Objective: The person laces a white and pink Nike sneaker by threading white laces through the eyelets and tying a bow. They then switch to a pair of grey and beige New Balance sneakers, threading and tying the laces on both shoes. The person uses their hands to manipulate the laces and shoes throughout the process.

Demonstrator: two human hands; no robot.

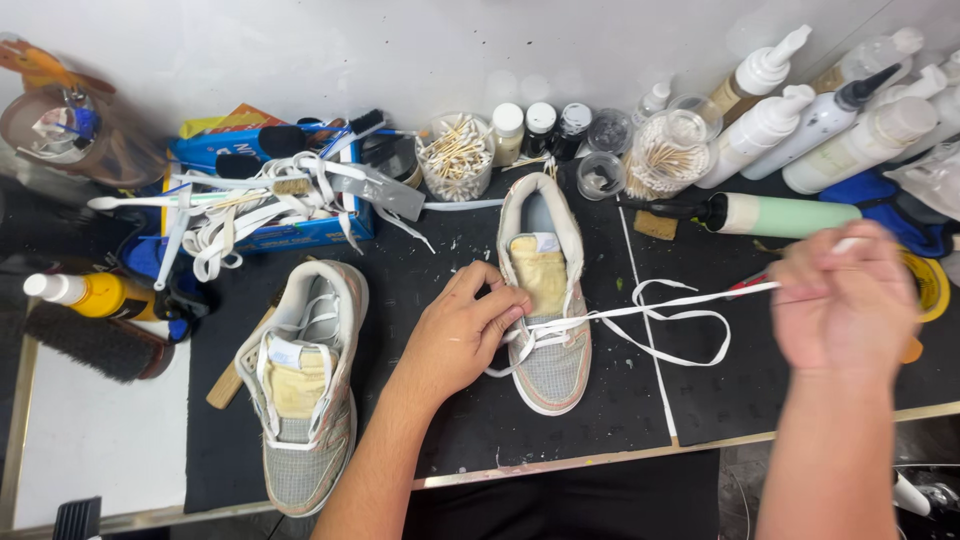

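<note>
A grey and pink sneaker (552,370) stands toe-toward-me in the middle of the black mat (450,420). My left hand (462,325) rests on its left side, fingers pinching the white lace (650,312) at the eyelets. My right hand (845,300) is blurred at the right, closed on the far end of that lace, which runs taut from the shoe and loops loosely on the mat. The matching second sneaker (300,400), laced, lies at the left, toe pointing toward me.
A blue box (300,232) piled with white laces and brushes sits at the back left. Cotton swab jars (458,158), small pots and several squeeze bottles (830,125) line the back wall. A yellow bottle (95,295) and a brush (90,345) lie at the left.
</note>
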